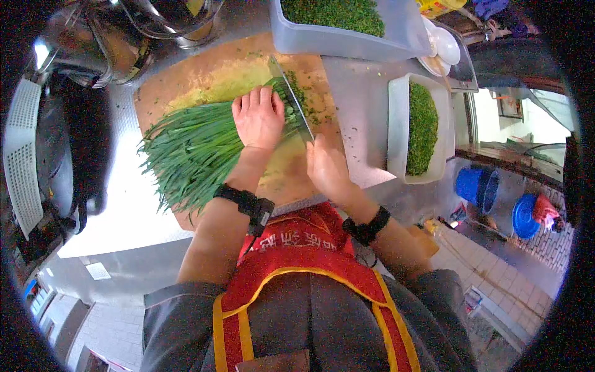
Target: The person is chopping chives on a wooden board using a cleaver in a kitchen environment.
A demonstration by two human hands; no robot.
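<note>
A large bunch of long green chives point(198, 139) lies across a wooden cutting board point(186, 93), its leaves fanned toward the left. My left hand point(257, 116) presses on the bunch near its right end, fingers curled around the stalks. In my right hand point(327, 162) is the handle of a knife point(291, 96), whose long blade stands at the cut end of the bunch, just right of my left fingers. Small chopped green bits point(310, 102) are scattered on the board right of the blade. My grip hides the knife's handle.
Beyond the board stands a big plastic bin point(347, 42) holding chopped greens. A white tub point(396, 124) with more chopped greens point(423, 130) is on the steel counter point(362, 87) at right. Metal pots point(118, 49) stand at upper left. Blue buckets point(474, 186) are on the floor at right.
</note>
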